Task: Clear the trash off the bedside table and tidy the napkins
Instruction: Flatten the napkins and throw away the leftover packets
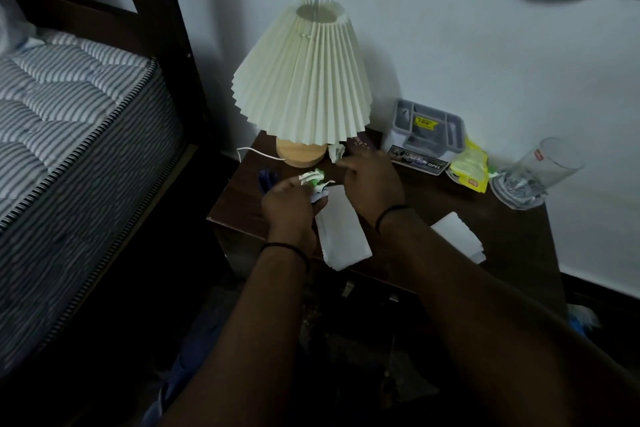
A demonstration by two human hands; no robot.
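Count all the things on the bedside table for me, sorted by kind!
Lamp: 1
Napkins: 2
Crumpled scraps: 2
Yellow packet: 1
Glass: 1
Grey box: 1
Book: 1
Blue thing: 1
Total: 10

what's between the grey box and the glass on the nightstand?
Head view: a crumpled yellow packet lies between the grey box and the glass, which lies on its side at the table's far right.
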